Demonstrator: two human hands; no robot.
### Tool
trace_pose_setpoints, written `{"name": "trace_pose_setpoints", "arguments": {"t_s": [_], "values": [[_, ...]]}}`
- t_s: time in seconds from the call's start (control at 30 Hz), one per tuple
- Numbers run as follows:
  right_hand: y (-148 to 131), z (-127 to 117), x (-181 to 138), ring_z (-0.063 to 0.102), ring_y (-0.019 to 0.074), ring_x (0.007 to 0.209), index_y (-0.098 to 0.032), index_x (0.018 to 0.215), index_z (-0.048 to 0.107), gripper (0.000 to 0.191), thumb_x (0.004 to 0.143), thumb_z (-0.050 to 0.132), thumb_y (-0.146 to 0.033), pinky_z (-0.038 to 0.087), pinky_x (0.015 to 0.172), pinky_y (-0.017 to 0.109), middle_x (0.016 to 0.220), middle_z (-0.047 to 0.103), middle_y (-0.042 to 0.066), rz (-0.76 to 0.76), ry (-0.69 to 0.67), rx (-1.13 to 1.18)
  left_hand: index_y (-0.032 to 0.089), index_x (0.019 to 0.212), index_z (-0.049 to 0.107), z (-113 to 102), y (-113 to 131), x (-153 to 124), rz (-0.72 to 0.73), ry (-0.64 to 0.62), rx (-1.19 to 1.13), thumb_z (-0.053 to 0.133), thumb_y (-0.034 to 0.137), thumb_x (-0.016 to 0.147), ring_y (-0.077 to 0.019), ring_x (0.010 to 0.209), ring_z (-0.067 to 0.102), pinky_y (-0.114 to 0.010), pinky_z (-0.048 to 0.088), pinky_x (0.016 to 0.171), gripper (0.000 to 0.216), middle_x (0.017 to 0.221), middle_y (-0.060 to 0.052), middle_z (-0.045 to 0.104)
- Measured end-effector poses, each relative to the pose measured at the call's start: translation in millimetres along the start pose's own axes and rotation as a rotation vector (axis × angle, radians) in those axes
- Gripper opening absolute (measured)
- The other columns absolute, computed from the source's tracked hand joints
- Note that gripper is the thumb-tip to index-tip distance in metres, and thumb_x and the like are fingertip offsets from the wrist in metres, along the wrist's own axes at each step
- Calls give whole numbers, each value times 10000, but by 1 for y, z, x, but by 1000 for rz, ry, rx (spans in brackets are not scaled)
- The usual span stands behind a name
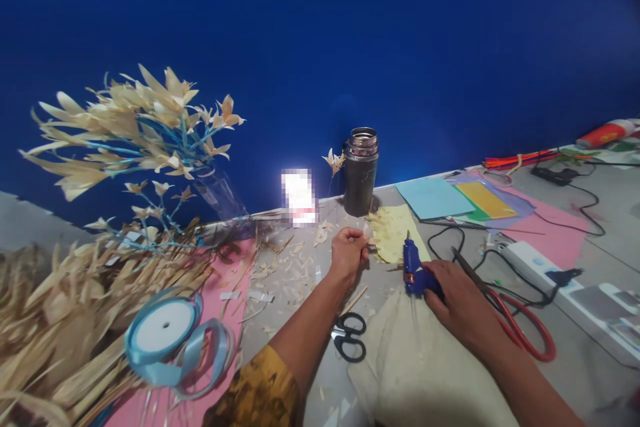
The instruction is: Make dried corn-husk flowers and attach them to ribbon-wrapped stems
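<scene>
My left hand (pixel 350 253) is closed in a pinch at the left edge of a yellow sheet (pixel 414 230) scattered with pale husk bits (pixel 387 227). What its fingertips hold, if anything, is too small to make out. My right hand (pixel 453 287) grips the handle of a blue glue gun (pixel 411 263), its nozzle pointing up and away from me. A clear glue stick (pixel 415 317) sticks out of the gun's back end. Black-handled scissors (pixel 351 339) lie below my left wrist. Large red-handled shears (pixel 517 323) lie to the right, partly behind my right forearm.
Husk flowers (pixel 150 120) on blue stems stand in a clear vase at left, above piled dry husks (pixel 40 307) and a blue ribbon spool (pixel 165 327). A dark flask (pixel 361 177) stands by the wall. Coloured sheets (pixel 435 197), cables and a power strip (pixel 540 267) lie at right.
</scene>
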State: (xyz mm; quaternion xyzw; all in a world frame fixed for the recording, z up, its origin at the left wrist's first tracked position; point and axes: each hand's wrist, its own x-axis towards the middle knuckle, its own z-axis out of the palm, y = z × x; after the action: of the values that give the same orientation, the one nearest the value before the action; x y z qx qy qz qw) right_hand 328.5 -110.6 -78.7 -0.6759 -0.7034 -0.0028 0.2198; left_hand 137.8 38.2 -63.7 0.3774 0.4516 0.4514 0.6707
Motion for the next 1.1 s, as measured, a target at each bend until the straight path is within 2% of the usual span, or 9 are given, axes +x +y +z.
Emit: {"name": "trace_pose_setpoints", "arguments": {"t_s": [0.13, 0.23, 0.33, 0.53, 0.7, 0.93, 1.1], "values": [[6, 5, -2, 618, 310, 1041, -163, 1222, 563, 366, 859, 523, -194, 497, 923, 443, 1128, 659, 155, 22, 124, 20, 193, 776, 529, 0, 0, 2, 22, 14, -20, 853, 330, 625, -49, 332, 387, -170, 232, 388, 384, 406, 84, 513], [9, 8, -4, 656, 284, 1017, -194, 1182, 575, 300, 889, 520, -233, 524, 882, 393, 1118, 681, 142, -43, 204, 138, 192, 776, 524, 0, -1, 3, 6, 1, -44, 874, 352, 598, -45, 333, 384, -171, 217, 382, 424, 423, 99, 492], [5, 11, -2, 689, 259, 891, -223, 1035, 633, 167, 926, 556, -323, 536, 778, 339, 978, 717, 113, -103, 151, 223, 193, 782, 521, 1, -3, 3, -35, -28, -73, 887, 362, 582, -44, 334, 378, -172, 200, 376, 450, 443, 108, 476], [-2, 15, 3, 661, 232, 711, -224, 839, 634, 287, 943, 550, -479, 490, 643, 314, 770, 684, 72, -118, 120, 211, 189, 802, 520, 3, -5, -1, -128, -99, -112, 896, 323, 581, -35, 341, 381, -160, 162, 385, 456, 472, 102, 480], [1, 17, 2, 656, 227, 726, -222, 821, 619, 341, 958, 540, -524, 470, 655, 311, 781, 680, 67, -55, 111, 194, 190, 804, 507, 4, -5, -4, -190, -158, -141, 882, 251, 581, -25, 333, 353, -159, 146, 380, 441, 480, 105, 473], [-3, 12, 8, 638, 218, 677, -232, 736, 622, 401, 925, 553, -579, 421, 593, 296, 721, 666, 47, 5, 23, 149, 197, 839, 481, 3, -4, -6, -260, -239, -222, 855, 199, 585, -6, 348, 314, -146, 140, 388, 452, 527, 108, 476], [-7, 5, 7, 636, 216, 670, -225, 706, 602, 410, 946, 530, -549, 429, 607, 302, 704, 658, 48, 13, 70, 187, 199, 836, 469, 2, -5, -4, -272, -247, -251, 849, 165, 586, -9, 359, 329, -146, 123, 390, 457, 530, 111, 457]]}}
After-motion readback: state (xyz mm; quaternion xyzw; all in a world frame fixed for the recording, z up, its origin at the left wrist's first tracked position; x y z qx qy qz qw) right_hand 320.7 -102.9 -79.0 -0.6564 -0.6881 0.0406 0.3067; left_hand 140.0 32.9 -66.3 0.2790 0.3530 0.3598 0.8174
